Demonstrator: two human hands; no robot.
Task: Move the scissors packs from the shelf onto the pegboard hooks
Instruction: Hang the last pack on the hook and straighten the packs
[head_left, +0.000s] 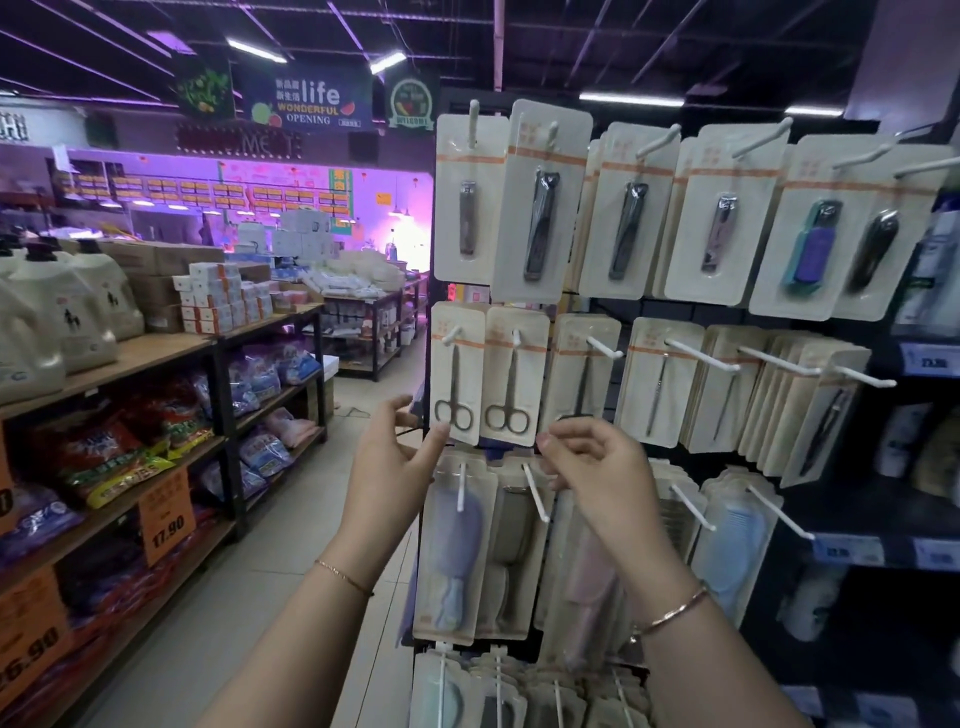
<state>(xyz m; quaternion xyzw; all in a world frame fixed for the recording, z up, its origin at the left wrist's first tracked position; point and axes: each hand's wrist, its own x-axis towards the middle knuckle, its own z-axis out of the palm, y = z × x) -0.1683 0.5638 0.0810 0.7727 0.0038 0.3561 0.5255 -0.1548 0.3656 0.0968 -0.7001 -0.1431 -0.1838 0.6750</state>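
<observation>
Both arms are raised from the bottom of the view and angled inward. The left forearm (291, 639) is slanted up to the right, the right forearm (722, 670) up to the left. The hands are held near each other but apart, at about the same height. The left hand (389, 473) is opened, its palm turned inward, with the index finger (435, 440) stretched upward and the thumb (402, 404) spread away from it. The right hand (597, 470) is shown from the back, its fingers (550, 441) bent inward at the knuckles; whether anything is pinched cannot be told. A thin chain bracelet (344, 576) is worn on the left wrist, a bangle (675, 609) on the right.
</observation>
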